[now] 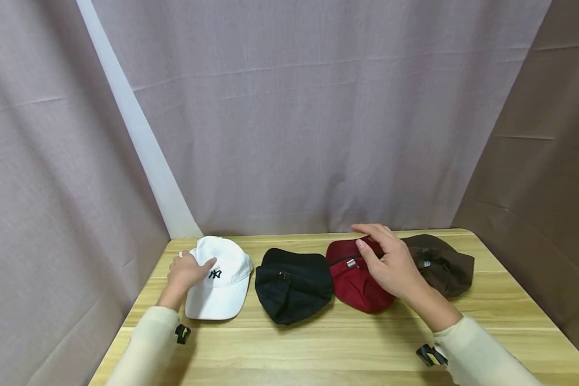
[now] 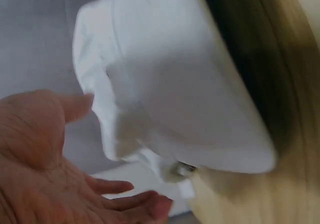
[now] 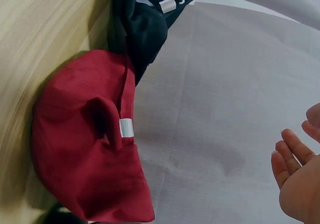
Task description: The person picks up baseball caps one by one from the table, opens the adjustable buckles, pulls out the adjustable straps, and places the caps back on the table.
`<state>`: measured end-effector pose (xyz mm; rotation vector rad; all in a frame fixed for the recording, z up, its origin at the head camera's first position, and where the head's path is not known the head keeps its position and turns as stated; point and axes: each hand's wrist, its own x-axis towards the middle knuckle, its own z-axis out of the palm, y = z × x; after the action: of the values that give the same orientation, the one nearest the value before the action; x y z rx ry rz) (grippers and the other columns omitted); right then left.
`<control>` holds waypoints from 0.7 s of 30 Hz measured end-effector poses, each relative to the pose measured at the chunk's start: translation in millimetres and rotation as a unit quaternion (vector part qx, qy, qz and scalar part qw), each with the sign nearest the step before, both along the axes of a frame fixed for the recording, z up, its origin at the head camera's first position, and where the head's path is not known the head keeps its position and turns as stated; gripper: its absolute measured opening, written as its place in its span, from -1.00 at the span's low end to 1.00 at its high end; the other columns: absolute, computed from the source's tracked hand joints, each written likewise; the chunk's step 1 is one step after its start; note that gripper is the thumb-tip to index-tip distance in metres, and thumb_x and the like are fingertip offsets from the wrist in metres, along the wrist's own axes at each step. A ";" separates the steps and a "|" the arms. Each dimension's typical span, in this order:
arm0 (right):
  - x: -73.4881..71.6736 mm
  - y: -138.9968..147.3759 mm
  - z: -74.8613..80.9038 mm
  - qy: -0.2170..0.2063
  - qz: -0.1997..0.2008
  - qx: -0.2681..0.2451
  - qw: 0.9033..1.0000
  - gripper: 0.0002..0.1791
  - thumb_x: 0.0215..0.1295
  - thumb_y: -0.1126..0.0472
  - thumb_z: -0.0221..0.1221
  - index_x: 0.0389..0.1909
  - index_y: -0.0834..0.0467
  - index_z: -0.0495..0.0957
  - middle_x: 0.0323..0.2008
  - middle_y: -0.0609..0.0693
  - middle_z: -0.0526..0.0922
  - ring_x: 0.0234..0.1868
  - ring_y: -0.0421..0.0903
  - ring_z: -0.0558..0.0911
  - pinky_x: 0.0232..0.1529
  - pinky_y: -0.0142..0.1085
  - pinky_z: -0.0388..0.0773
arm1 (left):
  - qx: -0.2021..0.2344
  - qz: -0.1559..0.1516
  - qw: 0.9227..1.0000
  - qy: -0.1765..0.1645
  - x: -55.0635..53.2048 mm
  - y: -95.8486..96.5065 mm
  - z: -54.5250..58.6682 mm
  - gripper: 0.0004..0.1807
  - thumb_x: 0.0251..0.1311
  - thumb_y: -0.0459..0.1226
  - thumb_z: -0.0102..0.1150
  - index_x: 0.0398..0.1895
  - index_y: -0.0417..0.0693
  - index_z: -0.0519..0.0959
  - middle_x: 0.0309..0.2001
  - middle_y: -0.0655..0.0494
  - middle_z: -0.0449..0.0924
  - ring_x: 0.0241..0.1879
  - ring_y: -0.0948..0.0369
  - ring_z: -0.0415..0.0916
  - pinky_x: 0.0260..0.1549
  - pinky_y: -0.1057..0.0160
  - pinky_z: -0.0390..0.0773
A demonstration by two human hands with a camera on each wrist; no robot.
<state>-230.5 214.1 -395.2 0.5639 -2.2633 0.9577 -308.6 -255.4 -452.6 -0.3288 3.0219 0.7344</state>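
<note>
At the left end of the row lies a white baseball cap with a dark monogram, its brim toward me. My left hand is at its left side and overlaps the crown in the head view. The left wrist view has the fingers loosely extended beside the cap, not wrapped round it. My right hand is raised over the red cap, fingers and thumb spread and nothing between them. The right wrist view shows this hand well apart from the red cap's fabric.
A black cap lies between the white and red ones, its back strap facing me. Partly behind my right hand is a dark brown cap. All rest on a wooden table, with grey curtains behind and at the sides.
</note>
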 end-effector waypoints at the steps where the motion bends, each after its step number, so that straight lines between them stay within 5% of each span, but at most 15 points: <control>1: -0.2 0.0 -0.4 -0.001 -0.001 0.002 1.000 -0.58 0.49 0.32 0.24 0.29 -0.03 0.65 0.16 -0.02 0.75 0.19 -0.07 0.62 0.16 -0.45 0.46 | -0.015 -0.009 1.000 -0.004 1.2 5.3 0.7 0.17 0.40 0.26 0.16 0.54 -0.64 0.03 0.42 -0.75 0.16 0.42 -0.58 0.22 0.35 -0.48 0.36; 9: 2.7 -2.8 -5.0 -0.016 -0.001 0.010 1.000 -0.58 0.51 0.30 0.24 0.31 -0.04 0.64 0.19 -0.04 0.74 0.14 -0.16 0.63 0.06 -0.48 0.56 | -0.075 -0.082 0.992 -0.058 11.2 35.6 -5.6 0.70 -0.07 0.39 0.56 0.63 -0.58 -0.32 0.54 -0.84 -0.22 0.55 -0.64 -0.04 0.45 -0.49 0.28; 14: 5.1 -1.1 -5.7 -0.025 0.004 0.012 1.000 -0.58 0.51 0.28 0.24 0.32 -0.03 0.63 0.17 -0.09 0.74 0.09 -0.21 0.63 0.06 -0.54 0.53 | -0.077 -0.092 0.989 -0.089 16.1 40.3 -11.5 0.71 -0.07 0.32 0.61 0.59 -0.66 -0.35 0.47 -0.91 -0.15 0.53 -0.63 0.03 0.45 -0.38 0.35; 21: 8.7 11.1 -4.9 -0.023 -0.007 0.009 1.000 -0.58 0.52 0.29 0.24 0.33 -0.01 0.62 0.17 -0.08 0.74 0.05 -0.33 0.60 0.01 -0.63 0.47 | -0.071 -0.100 0.987 -0.107 8.3 52.1 -8.8 0.67 0.03 0.31 0.55 0.58 -0.67 -0.38 0.45 -0.92 -0.12 0.55 -0.61 0.00 0.50 -0.36 0.30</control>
<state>-221.8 225.2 -400.0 0.5381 -2.3154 0.9547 -300.3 -203.3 -461.4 -0.0958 2.8531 0.4408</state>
